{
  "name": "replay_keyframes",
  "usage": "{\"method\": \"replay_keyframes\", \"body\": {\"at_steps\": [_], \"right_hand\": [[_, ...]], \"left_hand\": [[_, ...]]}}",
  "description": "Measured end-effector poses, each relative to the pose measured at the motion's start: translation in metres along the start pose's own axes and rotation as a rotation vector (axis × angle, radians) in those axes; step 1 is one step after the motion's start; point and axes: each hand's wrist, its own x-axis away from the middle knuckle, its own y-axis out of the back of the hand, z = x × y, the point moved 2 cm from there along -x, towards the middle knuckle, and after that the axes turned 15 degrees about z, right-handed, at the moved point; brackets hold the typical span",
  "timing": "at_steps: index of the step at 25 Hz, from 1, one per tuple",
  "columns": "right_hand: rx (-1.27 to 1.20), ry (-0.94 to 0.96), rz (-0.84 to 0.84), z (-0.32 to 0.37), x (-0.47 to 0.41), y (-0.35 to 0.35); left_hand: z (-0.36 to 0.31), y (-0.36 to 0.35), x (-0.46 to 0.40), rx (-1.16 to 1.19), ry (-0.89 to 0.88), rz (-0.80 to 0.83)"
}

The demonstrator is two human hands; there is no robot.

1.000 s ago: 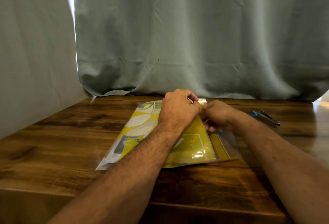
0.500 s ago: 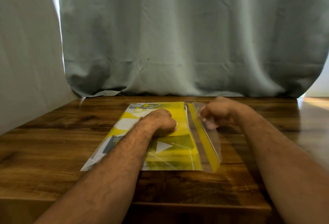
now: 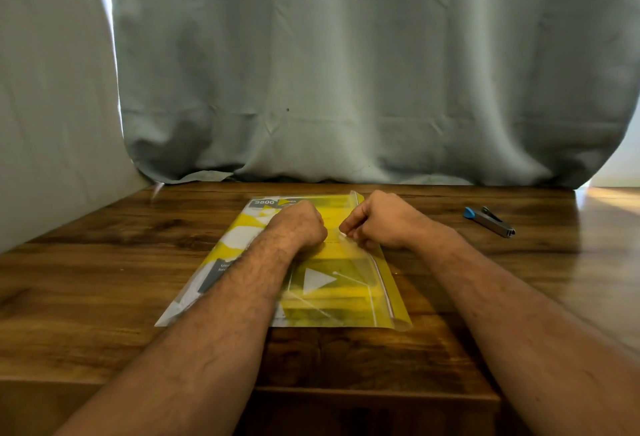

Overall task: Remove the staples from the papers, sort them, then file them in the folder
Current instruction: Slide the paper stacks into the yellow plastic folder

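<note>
On the wooden table (image 3: 104,279) a clear folder (image 3: 384,300) with yellow papers (image 3: 332,293) inside lies flat in the middle. The left hand (image 3: 299,224) rests on it, fingers curled; I cannot tell if they hold anything. Just right, the right hand (image 3: 381,220) pinches the folder's plastic edge. A staple remover (image 3: 490,221) lies far right.

The left forearm (image 3: 221,297) covered the folder (image 3: 346,300)'s middle print. Both hands' fingertips curled out of sight, so what the right hand (image 3: 377,220) pinched stayed unclear. The header text blurred.
</note>
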Motion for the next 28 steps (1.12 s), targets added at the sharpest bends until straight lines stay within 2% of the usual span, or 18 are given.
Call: {"method": "replay_keyframes", "body": {"at_steps": [3,10,16,19,22,23,25,27,28], "right_hand": [[0.006,-0.020,-0.031,0.004,0.002,-0.001],[0.370,0.036,-0.040,0.020,0.005,-0.002],[0.493,0.029,-0.021,0.022,0.003,-0.008],[0.373,0.031,-0.095,0.019,0.007,-0.007],[0.275,-0.115,-0.228,0.009,0.010,0.006],[0.266,-0.211,-0.207,0.004,0.012,0.009],[0.156,-0.352,-0.018,-0.006,0.017,0.010],[-0.051,-0.342,0.107,-0.013,0.022,0.012],[-0.169,-0.316,0.127,-0.016,0.025,0.014]], "left_hand": [[0.000,0.000,-0.003,0.005,0.005,-0.011],[0.001,-0.001,-0.005,0.001,0.022,-0.016],[0.001,0.001,-0.003,0.021,0.016,-0.019],[0.017,0.017,0.000,0.076,0.132,-0.052],[0.047,0.032,0.005,0.055,0.372,-0.077],[0.055,0.036,0.006,0.039,0.412,-0.079],[0.063,0.042,0.008,0.025,0.418,-0.126],[0.069,0.048,0.006,0.124,0.395,-0.169],[0.071,0.051,0.004,0.247,0.374,-0.166]]}}
